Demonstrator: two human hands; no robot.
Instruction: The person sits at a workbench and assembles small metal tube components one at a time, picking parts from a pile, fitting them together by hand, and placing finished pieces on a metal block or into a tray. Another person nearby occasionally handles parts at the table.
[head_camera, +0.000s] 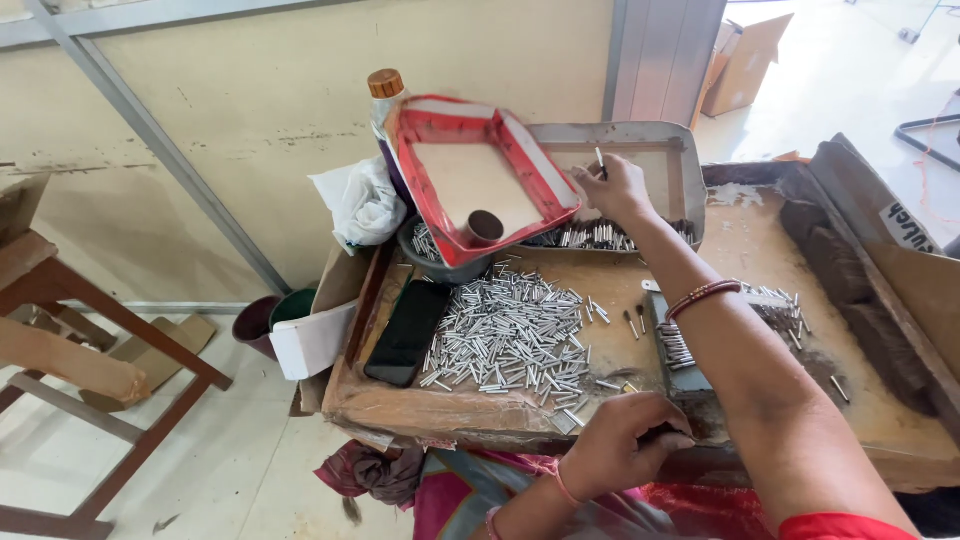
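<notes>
My right hand (612, 187) reaches out to a grey metal tray (690, 160) leaning at the back of the work board and pinches one small silver tube (600, 160) between its fingertips. More tubes (590, 237) lie in a row along the tray's lower edge. My left hand (625, 440) rests closed at the board's near edge, gripping something small and dark that I cannot make out. A large loose heap of silver tubes (505, 335) covers the brown board (400, 405) between both hands.
A red-rimmed tray (440, 120) holding a small dark cup leans on a grey bowl. A black phone (408, 332) lies left of the heap. A bottle with a brown cap, white cloth, dark pots and a wooden stool (100, 330) are at the left.
</notes>
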